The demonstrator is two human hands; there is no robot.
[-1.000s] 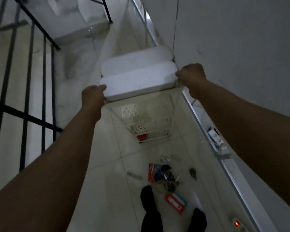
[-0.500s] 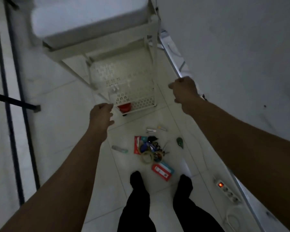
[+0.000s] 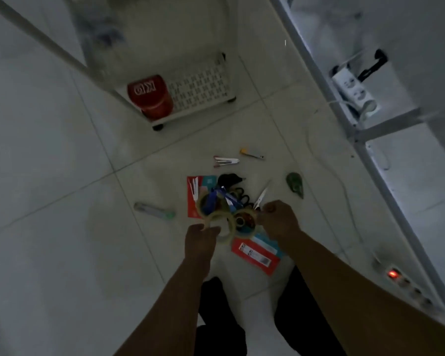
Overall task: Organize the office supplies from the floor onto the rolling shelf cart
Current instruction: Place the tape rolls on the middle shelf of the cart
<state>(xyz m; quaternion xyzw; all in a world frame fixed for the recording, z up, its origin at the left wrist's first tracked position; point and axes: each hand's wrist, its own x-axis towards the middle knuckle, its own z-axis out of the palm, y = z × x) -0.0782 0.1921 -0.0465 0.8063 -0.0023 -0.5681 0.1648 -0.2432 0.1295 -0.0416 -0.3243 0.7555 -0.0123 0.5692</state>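
A pile of office supplies lies on the white tiled floor: clear tape rolls (image 3: 225, 227), black scissors (image 3: 240, 197), small snips (image 3: 261, 197), and red packets (image 3: 254, 255). My left hand (image 3: 200, 238) pinches the rim of a clear tape roll. My right hand (image 3: 278, 219) is curled beside a brown-cored tape roll (image 3: 245, 222) and the snips' handle; whether it holds either is unclear. The white rolling cart (image 3: 203, 86) stands beyond the pile, with a red tub (image 3: 149, 96) on its bottom shelf.
Scattered around the pile are a grey-green cutter (image 3: 154, 210), a red-white stapler (image 3: 225, 160), a yellow-ended tool (image 3: 252, 154) and a green correction tape (image 3: 296, 185). Along the right wall run a metal rail, a white cable, and two power strips (image 3: 401, 281), (image 3: 355, 91).
Both hands let go of the cart's top and dropped to the pile on the floor. The view tilted down and moved closer. My left hand took hold of a tape roll.
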